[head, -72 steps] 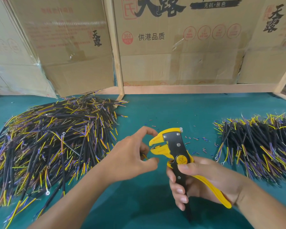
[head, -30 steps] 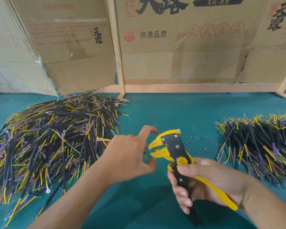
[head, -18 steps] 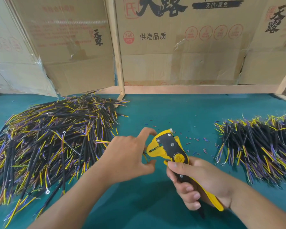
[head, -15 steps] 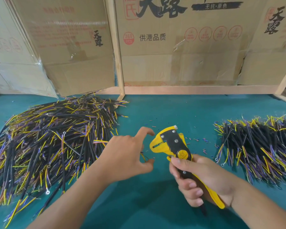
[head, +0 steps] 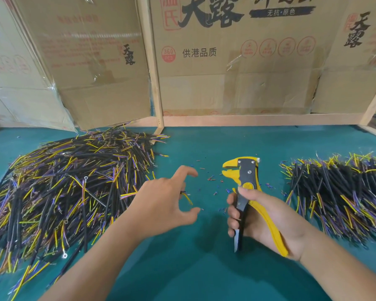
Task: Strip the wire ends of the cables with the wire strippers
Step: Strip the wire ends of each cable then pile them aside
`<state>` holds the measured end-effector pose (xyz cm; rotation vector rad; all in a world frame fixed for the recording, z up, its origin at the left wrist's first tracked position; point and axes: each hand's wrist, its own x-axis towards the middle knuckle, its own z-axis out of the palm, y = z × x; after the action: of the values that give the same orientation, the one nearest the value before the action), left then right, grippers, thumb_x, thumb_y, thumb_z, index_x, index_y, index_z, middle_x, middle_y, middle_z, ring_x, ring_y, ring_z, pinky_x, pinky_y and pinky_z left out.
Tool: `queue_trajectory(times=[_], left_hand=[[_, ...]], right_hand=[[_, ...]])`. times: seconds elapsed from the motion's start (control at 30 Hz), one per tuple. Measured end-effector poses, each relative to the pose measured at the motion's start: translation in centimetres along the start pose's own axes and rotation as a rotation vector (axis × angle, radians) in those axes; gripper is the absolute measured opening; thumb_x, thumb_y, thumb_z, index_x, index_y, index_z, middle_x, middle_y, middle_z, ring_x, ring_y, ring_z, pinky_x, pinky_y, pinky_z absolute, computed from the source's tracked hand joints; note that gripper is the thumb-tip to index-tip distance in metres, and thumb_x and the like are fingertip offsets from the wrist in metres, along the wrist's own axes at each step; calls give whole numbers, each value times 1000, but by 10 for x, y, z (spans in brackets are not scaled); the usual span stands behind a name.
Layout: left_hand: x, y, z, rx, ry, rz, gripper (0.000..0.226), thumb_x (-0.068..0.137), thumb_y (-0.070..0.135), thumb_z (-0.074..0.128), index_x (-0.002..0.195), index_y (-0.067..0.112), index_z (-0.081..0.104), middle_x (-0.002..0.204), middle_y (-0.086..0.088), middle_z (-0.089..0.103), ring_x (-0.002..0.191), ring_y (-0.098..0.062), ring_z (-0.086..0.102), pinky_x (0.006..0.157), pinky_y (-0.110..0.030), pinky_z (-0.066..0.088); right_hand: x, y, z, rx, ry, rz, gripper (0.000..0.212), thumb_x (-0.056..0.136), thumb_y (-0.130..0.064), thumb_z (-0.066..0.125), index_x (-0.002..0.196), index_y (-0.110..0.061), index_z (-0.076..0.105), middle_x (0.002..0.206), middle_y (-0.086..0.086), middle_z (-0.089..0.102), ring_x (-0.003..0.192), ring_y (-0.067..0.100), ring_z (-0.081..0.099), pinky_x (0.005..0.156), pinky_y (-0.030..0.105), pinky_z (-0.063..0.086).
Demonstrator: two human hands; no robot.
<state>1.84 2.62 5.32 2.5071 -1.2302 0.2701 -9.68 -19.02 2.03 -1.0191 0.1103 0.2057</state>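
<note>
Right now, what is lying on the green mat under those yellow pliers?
Tiny snipped insulation bits dot the mat beneath the yellow wire strippers, gripped in the right hand. That hand covers whatever lies beneath it.

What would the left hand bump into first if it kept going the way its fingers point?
Probably the wire strippers. The left hand, holding a cable, points its fingers rightward across the green mat, and the tool's yellow head, held up by the right hand, stands roughly in that line. Depth is unclear, so it might pass in front.
</note>
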Motion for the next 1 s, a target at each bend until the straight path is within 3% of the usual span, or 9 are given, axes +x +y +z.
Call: queue_trajectory(times=[0.07,0.17,0.23,0.33,0.43,0.57,0.8,0.87,1.0], left_hand=[[-1,-1,-2,-101,-28,-17,76,66,70,56,131,40,28,75,15,49,83,-9,63,77,-32,48],[3,-1,0,-191,14,-80,62,80,38,70,133,30,39,79,10,50,80,-13,60,83,-34,49],[7,-2,2,-236,118,-150,36,88,18,63,123,21,55,66,4,46,61,-13,50,70,-30,48],[8,-2,2,-322,221,-241,19,92,8,55,102,17,69,45,9,40,45,-11,38,47,-16,30],[10,5,-2,-464,242,-259,22,96,13,57,88,23,75,43,9,34,40,-10,28,40,-15,22],[21,29,-7,-476,184,-216,36,92,45,48,74,28,75,40,3,30,38,-12,25,42,-24,21],[64,94,-16,-413,185,-40,33,94,34,61,67,16,58,46,2,38,47,-16,32,46,-27,27],[78,116,-17,-462,178,-3,40,100,36,55,69,11,60,46,3,42,48,-14,36,50,-33,32],[105,155,-17,-646,108,35,57,107,42,36,71,10,66,36,11,42,37,-4,40,49,-25,30]], right_hand=[[4,0,-3,64,54,-3,46,66,-38,90,89,-6,68,74,13,50,64,30,52,67,46,52],[3,-2,-5,101,103,-14,48,63,-38,91,90,-5,68,75,13,50,64,30,53,68,46,53],[1,-3,-3,104,99,-10,45,70,-35,86,94,-4,65,76,13,50,65,30,52,68,45,53],[-3,-4,3,101,101,3,34,85,-31,71,100,-4,58,76,12,48,66,29,50,69,45,53],[-5,-6,9,103,125,7,31,87,-32,63,101,-5,56,75,12,46,65,28,48,68,44,51],[-5,-7,10,114,143,-1,31,84,-32,64,96,-4,57,74,12,46,64,28,47,68,44,49],[-4,-8,7,161,179,-4,29,84,-30,66,93,-4,56,73,12,45,63,28,45,66,42,48],[-2,-7,5,160,191,-8,24,90,-27,62,91,-4,55,73,12,44,63,28,44,66,42,47],[-1,-4,2,199,220,-17,30,98,-24,51,77,-4,58,73,12,43,61,27,43,66,43,46]])
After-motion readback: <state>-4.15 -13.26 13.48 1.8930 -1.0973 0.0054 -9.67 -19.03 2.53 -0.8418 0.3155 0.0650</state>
